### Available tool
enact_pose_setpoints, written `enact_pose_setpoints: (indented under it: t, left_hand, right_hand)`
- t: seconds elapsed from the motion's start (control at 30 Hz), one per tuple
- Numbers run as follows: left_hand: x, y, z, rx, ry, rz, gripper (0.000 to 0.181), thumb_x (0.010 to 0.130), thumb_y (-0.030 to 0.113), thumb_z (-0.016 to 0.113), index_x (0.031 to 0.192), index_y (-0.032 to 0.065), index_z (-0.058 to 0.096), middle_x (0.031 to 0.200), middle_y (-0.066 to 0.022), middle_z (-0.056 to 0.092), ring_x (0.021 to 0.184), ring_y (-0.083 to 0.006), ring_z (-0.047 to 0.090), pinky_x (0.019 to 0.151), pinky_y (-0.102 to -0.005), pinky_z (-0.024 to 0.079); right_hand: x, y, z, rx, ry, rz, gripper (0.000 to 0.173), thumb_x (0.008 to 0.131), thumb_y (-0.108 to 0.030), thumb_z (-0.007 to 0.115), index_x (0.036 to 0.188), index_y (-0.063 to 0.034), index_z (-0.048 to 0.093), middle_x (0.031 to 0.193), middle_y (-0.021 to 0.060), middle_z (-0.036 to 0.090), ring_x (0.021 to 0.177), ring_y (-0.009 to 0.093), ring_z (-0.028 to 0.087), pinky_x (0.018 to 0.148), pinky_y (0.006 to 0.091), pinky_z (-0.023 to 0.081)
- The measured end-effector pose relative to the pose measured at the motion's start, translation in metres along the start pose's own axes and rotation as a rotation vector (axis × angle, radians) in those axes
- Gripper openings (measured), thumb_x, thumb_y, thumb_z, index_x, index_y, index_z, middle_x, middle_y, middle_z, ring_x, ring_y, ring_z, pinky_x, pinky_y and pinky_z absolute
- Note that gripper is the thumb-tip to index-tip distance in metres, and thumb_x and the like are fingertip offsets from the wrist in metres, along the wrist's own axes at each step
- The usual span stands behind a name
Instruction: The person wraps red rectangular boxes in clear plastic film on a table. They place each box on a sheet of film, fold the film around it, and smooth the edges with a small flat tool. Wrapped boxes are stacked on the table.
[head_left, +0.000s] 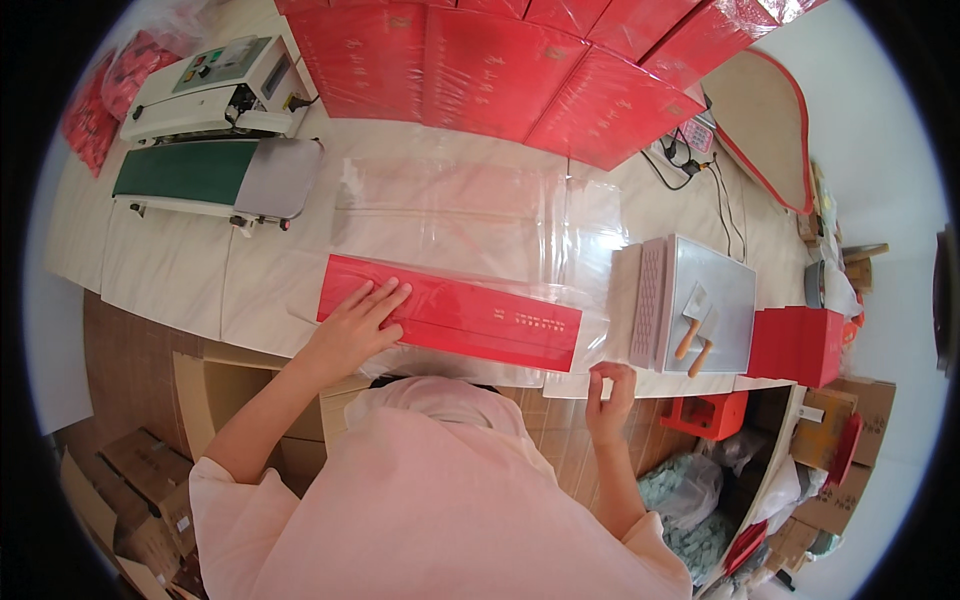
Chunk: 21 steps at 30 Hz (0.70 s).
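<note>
A long red box (457, 315) lies at a slight slant near the front of the table, inside a clear plastic bag (589, 330) whose loose end spreads past the box's right end. My left hand (367, 319) rests flat on the box's left part, fingers slightly apart. Just beyond the box's lower right corner, my right hand (611, 394) is curled at the table's front edge, with thumb and fingertips pinching the bag's edge. More clear plastic bags (450, 199) lie flat behind the box. Small gold writing marks the box's right part.
Back left stands a band sealing machine (202, 127) with a green belt. Film-wrapped red boxes (495, 75) are stacked behind. To the right are a metal-topped case (720, 292) bearing two wooden-handled scrapers (697, 330), red boxes (799, 345) and cables (724, 202). An open carton (225, 390) sits below.
</note>
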<state>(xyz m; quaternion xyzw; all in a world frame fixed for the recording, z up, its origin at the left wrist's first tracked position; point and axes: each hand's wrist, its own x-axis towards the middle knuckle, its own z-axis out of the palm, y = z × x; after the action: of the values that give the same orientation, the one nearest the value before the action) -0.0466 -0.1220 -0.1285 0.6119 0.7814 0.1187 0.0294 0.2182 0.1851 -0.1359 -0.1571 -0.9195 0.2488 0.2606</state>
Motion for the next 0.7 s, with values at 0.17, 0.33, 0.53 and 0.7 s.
enact_pose_setpoints:
  t: [0.17, 0.33, 0.53, 0.7]
  left_hand:
    - [0.002, 0.001, -0.005, 0.006, -0.054, 0.003, 0.009, 0.086, 0.017, 0.060, 0.091, 0.0093, 0.059, 0.145, -0.0181, 0.043, 0.135, -0.0328, 0.041, 0.111, -0.0478, 0.035]
    - [0.000, 0.001, -0.001, 0.022, -0.026, 0.028, 0.016, 0.082, 0.022, 0.065, 0.085, 0.0088, 0.055, 0.146, -0.0161, 0.042, 0.135, -0.0336, 0.040, 0.112, -0.0478, 0.033]
    - [-0.002, 0.000, -0.003, 0.058, -0.060, 0.073, 0.011, 0.085, 0.020, 0.059, 0.091, 0.0110, 0.059, 0.147, -0.0141, 0.042, 0.135, -0.0326, 0.041, 0.112, -0.0503, 0.032]
    - [-0.009, 0.002, -0.003, 0.090, 0.047, 0.137, 0.009, 0.082, 0.021, 0.061, 0.087, 0.0138, 0.060, 0.143, -0.0109, 0.048, 0.131, -0.0271, 0.046, 0.112, -0.0507, 0.033]
  right_hand:
    - [0.076, -0.044, 0.035, -0.010, -0.128, -0.189, 0.036, 0.076, -0.009, 0.076, 0.108, -0.0050, 0.059, 0.113, 0.0160, 0.057, 0.105, 0.035, 0.053, 0.089, 0.0457, 0.043]
    - [0.112, -0.083, 0.080, -0.006, -0.577, -0.398, 0.084, 0.064, -0.027, 0.084, 0.138, -0.0130, 0.046, 0.143, 0.0196, 0.038, 0.130, 0.039, 0.039, 0.107, 0.0503, 0.035]
    - [0.113, -0.095, 0.102, -0.103, -0.723, -0.455, 0.096, 0.062, -0.031, 0.083, 0.145, -0.0151, 0.039, 0.132, 0.0207, 0.043, 0.117, 0.037, 0.047, 0.101, 0.0484, 0.039]
    - [0.121, -0.097, 0.100, -0.138, -0.736, -0.531, 0.098, 0.060, -0.030, 0.083, 0.146, -0.0148, 0.038, 0.122, 0.0189, 0.045, 0.108, 0.035, 0.049, 0.094, 0.0465, 0.042]
